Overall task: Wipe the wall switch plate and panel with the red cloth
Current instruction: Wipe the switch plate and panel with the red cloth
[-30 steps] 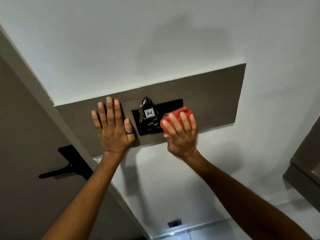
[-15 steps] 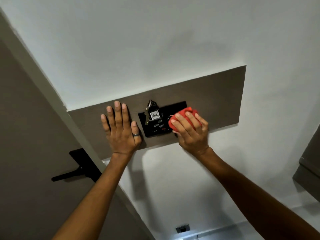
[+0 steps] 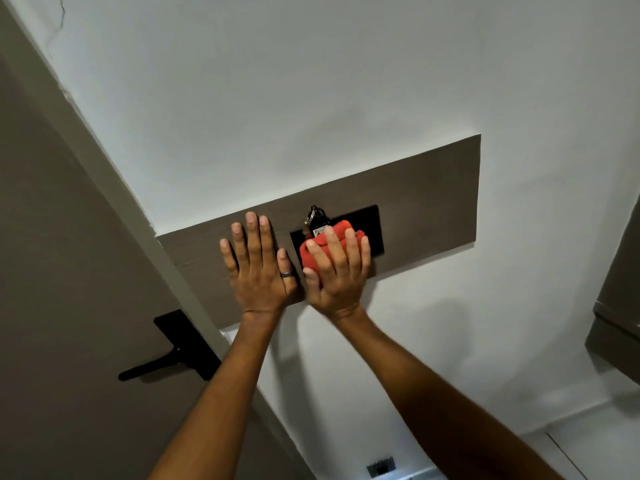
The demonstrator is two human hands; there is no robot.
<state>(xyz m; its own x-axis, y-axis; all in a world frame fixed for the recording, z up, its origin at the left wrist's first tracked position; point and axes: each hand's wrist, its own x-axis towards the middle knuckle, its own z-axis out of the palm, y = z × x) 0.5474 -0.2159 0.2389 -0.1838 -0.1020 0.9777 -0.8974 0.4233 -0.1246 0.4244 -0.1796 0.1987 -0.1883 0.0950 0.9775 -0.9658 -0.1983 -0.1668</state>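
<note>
A brown rectangular panel (image 3: 433,202) is fixed to the white wall, with a black switch plate (image 3: 371,230) set in its middle. A bunch of keys with a white tag (image 3: 314,218) hangs at the plate's top left. My right hand (image 3: 336,271) presses a folded red cloth (image 3: 323,242) flat against the left and middle of the plate, covering most of it. My left hand (image 3: 258,268), wearing a ring, lies flat with fingers spread on the panel just left of the plate, holding nothing.
A brown door (image 3: 69,306) with a black lever handle (image 3: 162,358) stands at the left, behind a pale door frame (image 3: 114,174). A wall socket (image 3: 381,466) sits low near the floor. A brown cabinet edge (image 3: 620,306) juts in at the right.
My right hand has slid the red cloth leftward across the switch plate, from its right end to its left and middle, now partly over the key tag. My left hand stays flat on the panel.
</note>
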